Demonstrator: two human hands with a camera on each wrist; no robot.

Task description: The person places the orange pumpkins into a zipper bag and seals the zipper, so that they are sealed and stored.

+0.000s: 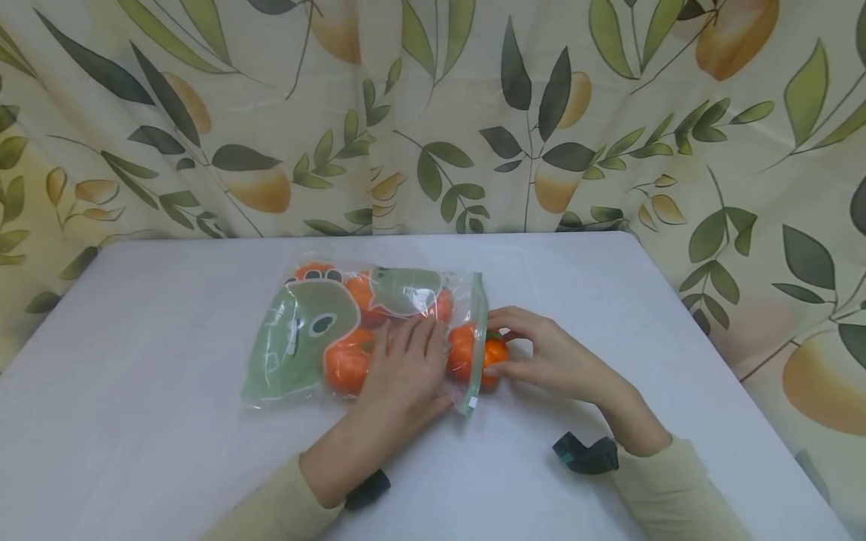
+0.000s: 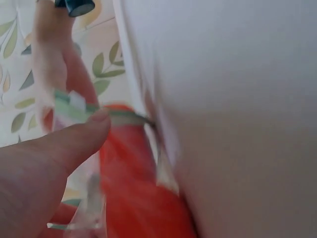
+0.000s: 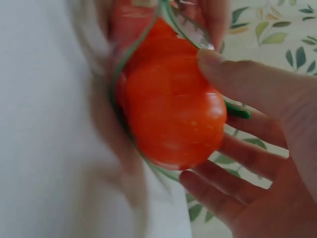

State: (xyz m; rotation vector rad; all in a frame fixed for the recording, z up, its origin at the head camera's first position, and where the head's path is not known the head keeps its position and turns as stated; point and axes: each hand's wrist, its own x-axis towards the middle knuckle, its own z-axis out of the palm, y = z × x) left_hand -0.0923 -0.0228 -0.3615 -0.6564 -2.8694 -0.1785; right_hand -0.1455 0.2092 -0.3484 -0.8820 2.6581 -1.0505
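A clear zip bag (image 1: 271, 368) with green cartoon shapes lies on the table, several orange pumpkins (image 1: 348, 364) inside it. My left hand (image 1: 406, 368) rests on top of the bag, fingers extended over the plastic; its thumb (image 2: 81, 136) lies close to the green zip edge (image 2: 126, 118) in the left wrist view. At the bag's right-hand mouth, my right hand (image 1: 541, 349) holds a small glossy orange pumpkin (image 3: 173, 109) with a green stem (image 3: 237, 110). Thumb and fingers are on opposite sides of it. The green rim of the mouth (image 3: 119, 74) stands parted around this pumpkin.
The white table (image 1: 135, 451) has its far edge against a leaf-and-fruit patterned curtain (image 1: 460, 113). Black wrist devices (image 1: 585, 454) sit by both forearms, below the hands.
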